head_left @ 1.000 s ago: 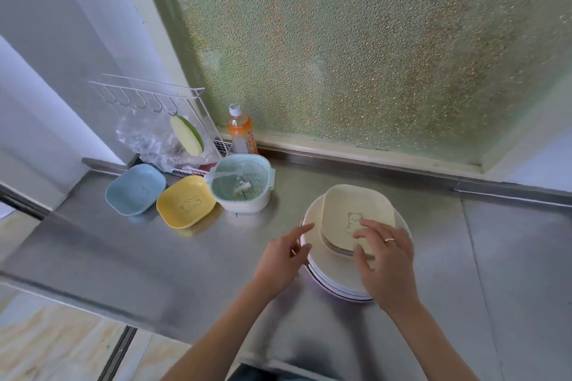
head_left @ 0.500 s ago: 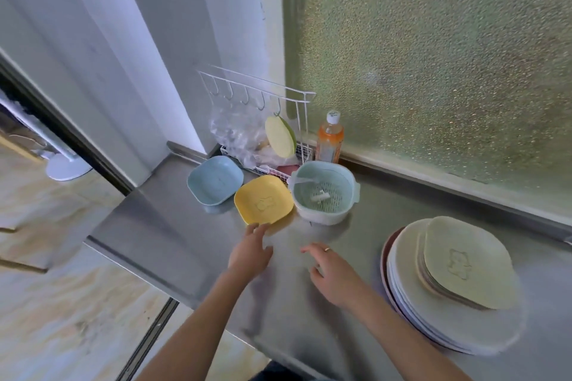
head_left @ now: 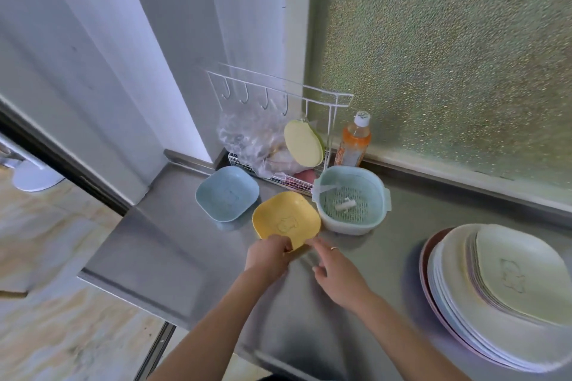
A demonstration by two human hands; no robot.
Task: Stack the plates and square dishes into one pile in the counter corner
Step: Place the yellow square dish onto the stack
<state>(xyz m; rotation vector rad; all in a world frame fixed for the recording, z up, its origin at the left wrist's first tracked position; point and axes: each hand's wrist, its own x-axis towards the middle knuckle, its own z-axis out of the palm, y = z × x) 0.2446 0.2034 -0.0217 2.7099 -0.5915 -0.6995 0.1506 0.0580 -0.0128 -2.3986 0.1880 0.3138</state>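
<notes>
Fingers of left hand [head_left: 268, 255] curl over near rim of yellow square plastic dish [head_left: 286, 219] on steel surface [head_left: 173, 257], fingertips hidden; right hand [head_left: 335, 272] relaxed, holding nothing, fingertips blurred beside dish; pale plate pile [head_left: 501, 297] far right, cut off by frame edge

wire rack [head_left: 272, 120] | orange bottle [head_left: 354, 141] | green strainer basket [head_left: 351, 199] | plastic bag [head_left: 247, 142]

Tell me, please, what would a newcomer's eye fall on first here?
The yellow dish at the centre, with the left hand pinching its near rim and the right hand open beside it. Next, the tall pile of plates at the right, and the blue dish in the corner.
</notes>
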